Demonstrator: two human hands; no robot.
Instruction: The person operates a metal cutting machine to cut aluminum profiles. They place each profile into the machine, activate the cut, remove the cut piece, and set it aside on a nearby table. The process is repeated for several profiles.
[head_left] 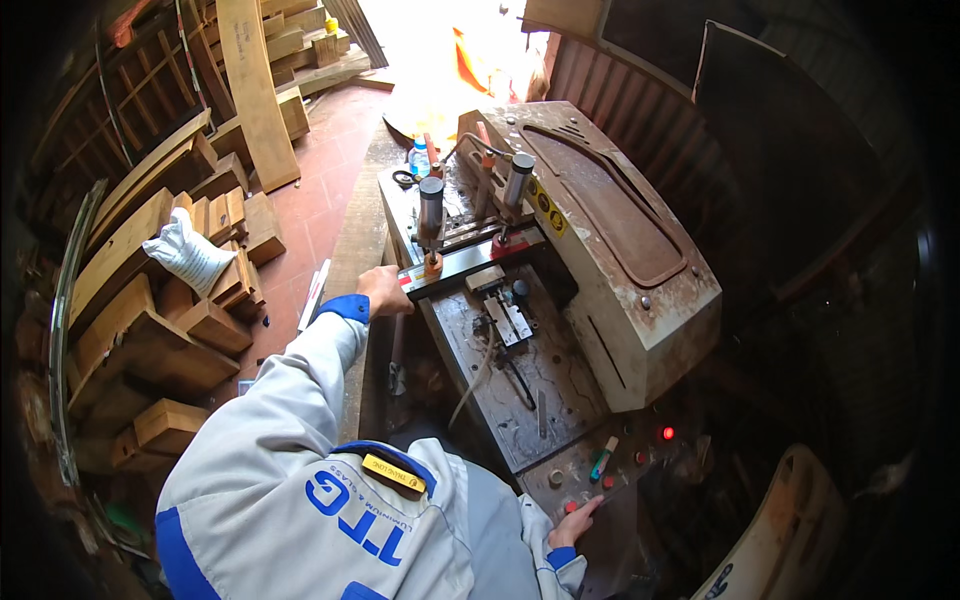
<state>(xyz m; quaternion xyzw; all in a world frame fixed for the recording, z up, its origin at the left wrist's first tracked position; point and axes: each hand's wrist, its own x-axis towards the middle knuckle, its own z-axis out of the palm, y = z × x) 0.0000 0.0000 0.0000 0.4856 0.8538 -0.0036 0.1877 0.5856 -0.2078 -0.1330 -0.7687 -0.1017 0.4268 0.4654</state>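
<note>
We count two upright cylinders [431,205] on machine [620,225], one lit red lamp [668,433] at machine's near end, our two hands [382,293] at machine, one white sack [190,252] left of machine.

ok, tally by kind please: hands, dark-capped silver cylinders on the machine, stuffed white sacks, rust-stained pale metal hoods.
Bare left hand and bare right hand: 2
Dark-capped silver metal cylinders: 2
Stuffed white sack: 1
Rust-stained pale metal hood: 1
Total: 6
</note>
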